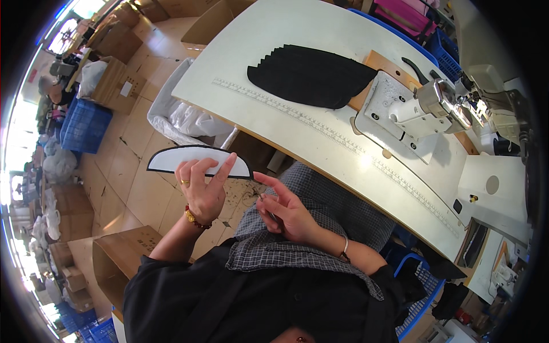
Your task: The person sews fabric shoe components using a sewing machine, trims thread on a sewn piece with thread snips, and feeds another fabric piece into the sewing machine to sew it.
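My left hand [203, 191] grips a half-moon piece [186, 154], white with a black edge, between thumb and fingers. It is held in the air off the table's near edge. Close to the piece's right corner is my right hand [289, 214], its index finger stretched toward that corner. The other fingers of this hand curl round a small metal tool [262, 196], mostly hidden in the palm; it could be thread snips, but I cannot tell for certain. On the table [229, 57] lies a fanned stack of black fabric pieces [311, 77].
A sewing machine [426, 111] stands on the table's right side. A ruler strip [297, 116] runs along the tabletop. Below the left edge is a bin with white plastic [197, 123]. An open cardboard box [123, 257] and a blue basket [423, 291] flank me.
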`<state>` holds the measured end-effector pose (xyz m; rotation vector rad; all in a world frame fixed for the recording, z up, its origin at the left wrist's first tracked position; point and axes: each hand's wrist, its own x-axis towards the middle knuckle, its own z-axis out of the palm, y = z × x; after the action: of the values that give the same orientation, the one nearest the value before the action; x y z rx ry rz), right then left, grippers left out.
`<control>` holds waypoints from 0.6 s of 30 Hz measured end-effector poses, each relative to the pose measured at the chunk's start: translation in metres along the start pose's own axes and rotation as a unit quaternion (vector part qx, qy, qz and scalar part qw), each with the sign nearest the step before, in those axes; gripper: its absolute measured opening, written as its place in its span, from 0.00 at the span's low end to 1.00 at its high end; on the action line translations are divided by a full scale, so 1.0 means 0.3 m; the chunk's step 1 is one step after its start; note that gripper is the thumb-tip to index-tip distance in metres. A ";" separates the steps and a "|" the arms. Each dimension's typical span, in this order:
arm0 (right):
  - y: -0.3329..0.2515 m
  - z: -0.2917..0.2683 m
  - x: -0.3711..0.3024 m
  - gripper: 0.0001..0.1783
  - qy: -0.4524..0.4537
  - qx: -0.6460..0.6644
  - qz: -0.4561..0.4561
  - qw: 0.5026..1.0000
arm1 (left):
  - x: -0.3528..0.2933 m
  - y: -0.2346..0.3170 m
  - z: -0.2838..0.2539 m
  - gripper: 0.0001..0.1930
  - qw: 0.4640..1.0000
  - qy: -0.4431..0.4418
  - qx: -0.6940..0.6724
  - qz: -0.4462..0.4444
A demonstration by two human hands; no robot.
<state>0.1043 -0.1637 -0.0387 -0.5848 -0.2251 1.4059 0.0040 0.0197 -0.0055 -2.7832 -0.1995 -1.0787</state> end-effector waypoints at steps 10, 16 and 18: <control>0.004 -0.039 0.005 0.26 0.095 -0.034 -0.079 0.992 | -0.011 0.007 -0.001 0.25 1.000 -0.027 -0.009 -0.004; -0.006 -0.014 -0.001 0.29 0.086 -0.049 -0.055 0.994 | -0.019 -0.002 -0.004 0.25 0.999 -0.035 -0.011 -0.006; -0.002 -0.007 0.000 0.30 0.074 -0.070 -0.060 0.993 | -0.018 -0.002 -0.003 0.26 0.999 -0.031 -0.005 -0.012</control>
<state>0.1058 -0.1643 -0.0401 -0.7762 -0.2375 1.2318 -0.0006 0.0198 -0.0083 -2.8321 -0.2346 -1.0018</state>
